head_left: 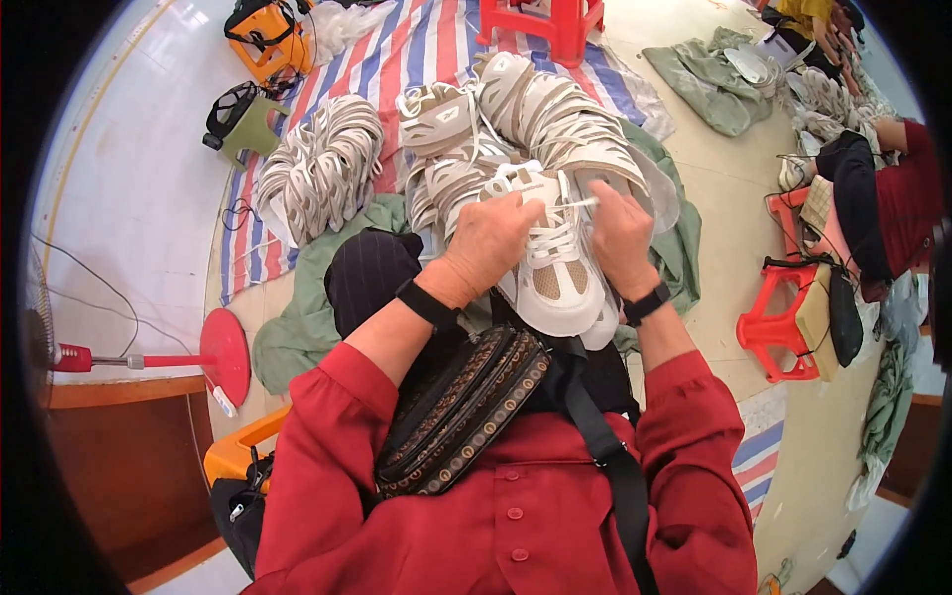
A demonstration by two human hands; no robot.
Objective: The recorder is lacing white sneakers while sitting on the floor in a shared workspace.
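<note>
A white and beige shoe upper [557,288] with mesh panels lies over my lap, its toe pointing toward me. White shoelace [551,241] crosses its front in several rows. My left hand [491,236] is closed at the left of the lace opening, fingers pinched on the shoelace. On the other side my right hand [623,236] is closed too, gripping a lace end drawn across to the right; that hand is slightly blurred. Just beyond my hands, stacked uppers of the same kind form a long row [555,119] and a shorter stack [441,124].
Another stack of uppers [322,164] lies left on a striped sheet [426,40]. Around it are green cloth [307,322], a red stool [555,30], an orange case [266,42] and a red fan base [226,362]. A patterned bag [461,416] rests on my lap. Another person [897,208] sits at right.
</note>
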